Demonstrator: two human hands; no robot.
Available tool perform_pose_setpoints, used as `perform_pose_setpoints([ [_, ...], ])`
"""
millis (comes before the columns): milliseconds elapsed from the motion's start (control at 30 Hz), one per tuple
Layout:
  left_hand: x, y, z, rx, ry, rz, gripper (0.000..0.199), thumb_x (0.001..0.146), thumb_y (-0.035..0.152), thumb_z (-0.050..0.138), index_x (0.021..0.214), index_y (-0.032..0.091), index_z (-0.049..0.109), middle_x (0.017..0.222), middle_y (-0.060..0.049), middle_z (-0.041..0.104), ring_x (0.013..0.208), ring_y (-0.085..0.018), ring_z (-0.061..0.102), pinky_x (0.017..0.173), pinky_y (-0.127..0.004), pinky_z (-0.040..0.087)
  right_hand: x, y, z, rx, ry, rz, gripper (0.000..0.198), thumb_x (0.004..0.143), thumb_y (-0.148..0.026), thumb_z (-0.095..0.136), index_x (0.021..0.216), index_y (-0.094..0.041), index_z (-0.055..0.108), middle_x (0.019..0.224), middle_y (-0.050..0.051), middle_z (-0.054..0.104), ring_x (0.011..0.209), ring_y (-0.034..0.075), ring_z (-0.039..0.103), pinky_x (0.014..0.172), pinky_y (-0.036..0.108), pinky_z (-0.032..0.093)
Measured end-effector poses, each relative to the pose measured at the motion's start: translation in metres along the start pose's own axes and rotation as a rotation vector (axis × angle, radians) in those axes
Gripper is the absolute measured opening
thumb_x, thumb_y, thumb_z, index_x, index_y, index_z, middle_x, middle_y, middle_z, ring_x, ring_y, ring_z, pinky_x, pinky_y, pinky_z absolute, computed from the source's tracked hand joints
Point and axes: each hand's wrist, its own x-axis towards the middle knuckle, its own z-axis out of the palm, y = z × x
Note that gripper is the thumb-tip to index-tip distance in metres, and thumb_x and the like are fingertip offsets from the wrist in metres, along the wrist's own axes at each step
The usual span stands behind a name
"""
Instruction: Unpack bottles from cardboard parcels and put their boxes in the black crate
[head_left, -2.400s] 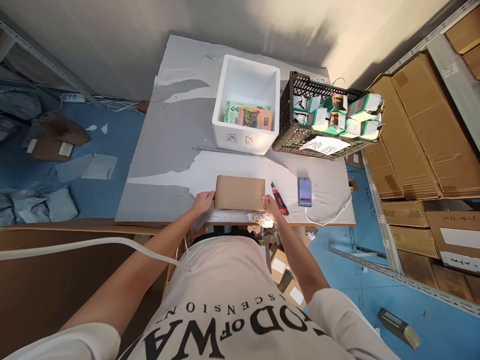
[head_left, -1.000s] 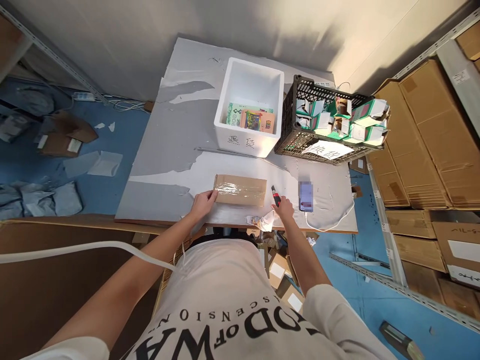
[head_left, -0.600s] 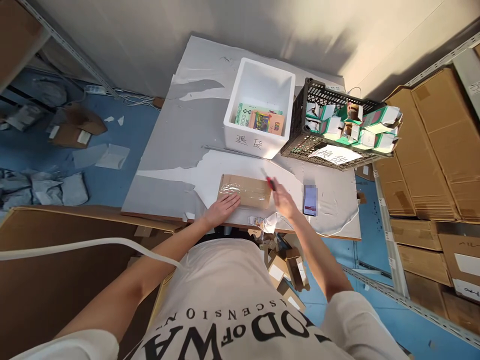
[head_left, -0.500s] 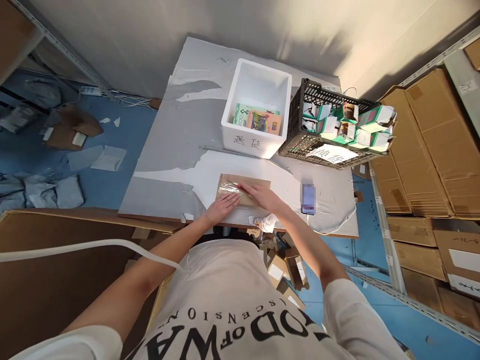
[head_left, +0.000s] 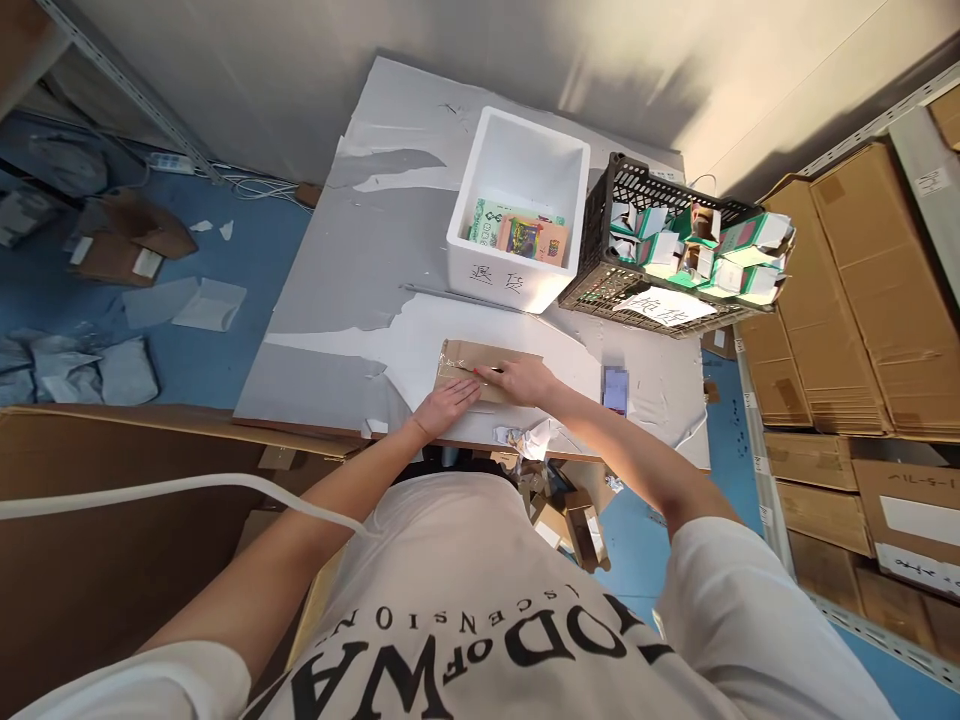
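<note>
A flat brown cardboard box point(head_left: 469, 355) with clear tape at its left end lies on the table close to my body. My left hand point(head_left: 448, 402) rests flat on its near left edge, fingers stretched out. Over the middle of the box, my right hand point(head_left: 521, 382) is closed round a small thin tool that the fingers mostly hide. Only a red bit point(head_left: 478, 371) shows at the fingertips, against the cardboard, so its kind is unclear. Crumpled paper scrap point(head_left: 531, 440) lies at the table edge below my right wrist.
Behind the box stand a white foam bin point(head_left: 459, 250) with printed packets inside and a black plastic crate point(head_left: 592, 275) of green-white cartons. A phone point(head_left: 615, 390) lies right. Cardboard boxes point(head_left: 870, 290) fill the right shelf; a large open carton point(head_left: 112, 440) stands left.
My right hand has shifted slightly, its fingers now more curled over the box. The shiny tape glare on the box has shrunk towards the left end. The view has shifted slightly.
</note>
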Motion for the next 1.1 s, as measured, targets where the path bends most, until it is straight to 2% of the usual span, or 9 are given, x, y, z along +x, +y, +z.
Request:
perform_pose_setpoints([
  [300, 0.007, 0.004, -0.002, -0.072, -0.057, -0.107, 0.045, 0.092, 0.009, 0.031, 0.128, 0.017, 0.057, 0.131, -0.013, 0.058, 0.129, -0.021, 0.049, 0.11, -0.044, 0.038, -0.1, 0.071, 0.027, -0.008, -0.05, 0.189, 0.078, 0.078, 0.001, 0.048, 0.142, -0.042, 0.035, 0.096, 0.007, 0.064, 0.064, 0.014, 0.059, 0.06, 0.025, 0.036],
  [500, 0.01, 0.003, -0.003, -0.062, -0.099, -0.121, 0.049, 0.089, 0.007, 0.03, 0.128, 0.016, 0.057, 0.13, -0.014, 0.059, 0.128, -0.022, 0.049, 0.108, -0.046, 0.039, -0.132, 0.079, 0.046, 0.029, 0.02, 0.217, 0.082, 0.077, 0.002, 0.045, 0.144, -0.042, 0.031, 0.098, 0.007, 0.063, 0.068, 0.014, 0.057, 0.057, 0.023, 0.035],
  [600, 0.013, 0.007, -0.012, -0.042, -0.113, -0.111, 0.048, 0.088, 0.008, 0.031, 0.127, 0.015, 0.058, 0.129, -0.013, 0.06, 0.126, -0.023, 0.052, 0.106, -0.045, 0.041, -0.141, 0.071, 0.067, 0.331, 0.216, 0.367, 0.064, 0.086, -0.009, 0.042, 0.144, -0.034, 0.037, 0.097, 0.007, 0.064, 0.071, 0.015, 0.056, 0.057, 0.023, 0.038],
  [700, 0.025, 0.013, -0.028, -0.01, -0.109, -0.113, 0.042, 0.09, 0.019, 0.04, 0.129, 0.017, 0.056, 0.13, -0.014, 0.059, 0.127, -0.025, 0.051, 0.108, -0.047, 0.036, -0.138, 0.053, 0.098, 0.911, 0.446, 0.58, 0.056, 0.093, -0.029, 0.037, 0.148, -0.025, 0.031, 0.093, 0.007, 0.065, 0.063, 0.014, 0.055, 0.052, 0.024, 0.042],
  [733, 0.032, 0.014, -0.034, 0.01, -0.105, -0.126, 0.044, 0.089, 0.027, 0.046, 0.132, 0.017, 0.053, 0.133, -0.016, 0.056, 0.13, -0.027, 0.047, 0.11, -0.049, 0.031, -0.133, 0.045, 0.108, 1.106, 0.494, 0.62, 0.06, 0.092, -0.035, 0.038, 0.15, -0.023, 0.027, 0.093, 0.007, 0.065, 0.06, 0.013, 0.054, 0.049, 0.024, 0.043],
  [800, 0.049, 0.013, -0.043, 0.062, -0.11, -0.182, 0.068, 0.08, 0.045, 0.06, 0.139, 0.014, 0.044, 0.143, -0.02, 0.044, 0.138, -0.034, 0.034, 0.113, -0.055, 0.018, -0.12, 0.029, 0.127, 1.388, 0.554, 0.633, 0.069, 0.088, -0.042, 0.045, 0.15, -0.023, 0.024, 0.092, 0.006, 0.064, 0.057, 0.011, 0.052, 0.046, 0.024, 0.044],
  [867, 0.066, 0.008, -0.048, 0.11, -0.158, -0.237, 0.099, 0.065, 0.059, 0.07, 0.145, 0.012, 0.034, 0.151, -0.024, 0.028, 0.141, -0.041, 0.02, 0.112, -0.061, 0.006, -0.105, 0.017, 0.138, 1.51, 0.596, 0.589, 0.073, 0.084, -0.044, 0.051, 0.15, -0.023, 0.027, 0.091, 0.005, 0.064, 0.056, 0.01, 0.05, 0.046, 0.023, 0.045],
  [933, 0.078, 0.002, -0.048, 0.133, -0.234, -0.261, 0.114, 0.057, 0.067, 0.071, 0.148, 0.013, 0.027, 0.153, -0.024, 0.022, 0.141, -0.045, 0.016, 0.109, -0.065, 0.0, -0.094, 0.009, 0.143, 1.56, 0.621, 0.556, 0.074, 0.083, -0.045, 0.052, 0.149, -0.022, 0.029, 0.088, 0.004, 0.065, 0.056, 0.009, 0.049, 0.048, 0.023, 0.046],
  [1100, 0.086, -0.006, -0.041, 0.119, -0.244, -0.295, 0.12, 0.051, 0.074, 0.069, 0.147, 0.014, 0.028, 0.143, -0.025, 0.036, 0.131, -0.045, 0.03, 0.108, -0.065, 0.003, -0.089, 0.007, 0.14, 1.641, 0.624, 0.549, 0.077, 0.082, -0.048, 0.053, 0.15, -0.022, 0.026, 0.087, 0.003, 0.064, 0.054, 0.009, 0.047, 0.046, 0.022, 0.046],
])
